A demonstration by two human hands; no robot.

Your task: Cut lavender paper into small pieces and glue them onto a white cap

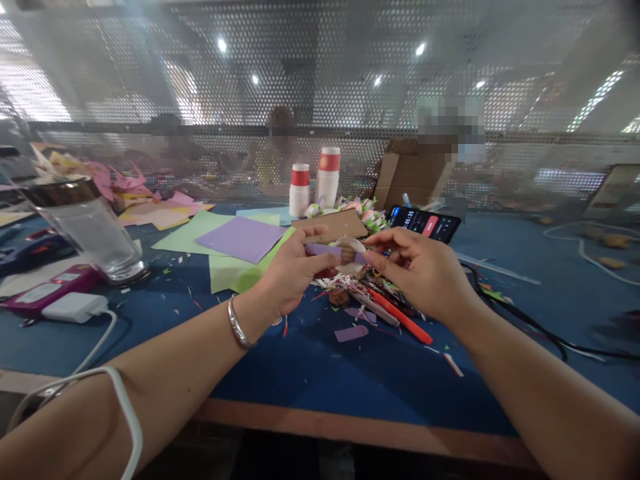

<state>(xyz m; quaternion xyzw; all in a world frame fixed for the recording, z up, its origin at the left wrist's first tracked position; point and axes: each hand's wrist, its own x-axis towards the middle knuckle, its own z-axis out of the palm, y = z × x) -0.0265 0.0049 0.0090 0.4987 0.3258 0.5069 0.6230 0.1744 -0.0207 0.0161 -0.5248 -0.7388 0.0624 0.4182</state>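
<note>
My left hand (pixel 295 267) pinches a narrow purple paper strip (pixel 324 251) between thumb and fingers, above the middle of the blue table. My right hand (pixel 407 257) is closed on the strip's other end, close to a pale ring-shaped piece (pixel 355 247) whose details are blurred. Beneath and just beyond the hands lie a brown card (pixel 340 225), shredded paper and an orange-red pen (pixel 405 320). A small purple paper piece (pixel 351 333) lies nearer the front edge.
Green paper (pixel 190 233) and a purple sheet (pixel 243 239) lie left of centre. Stacked paper cups (pixel 328 177), a cardboard box (pixel 410 173) and a phone (pixel 425 225) stand or lie behind. A glass (pixel 95 230) is at left; cables cross both sides.
</note>
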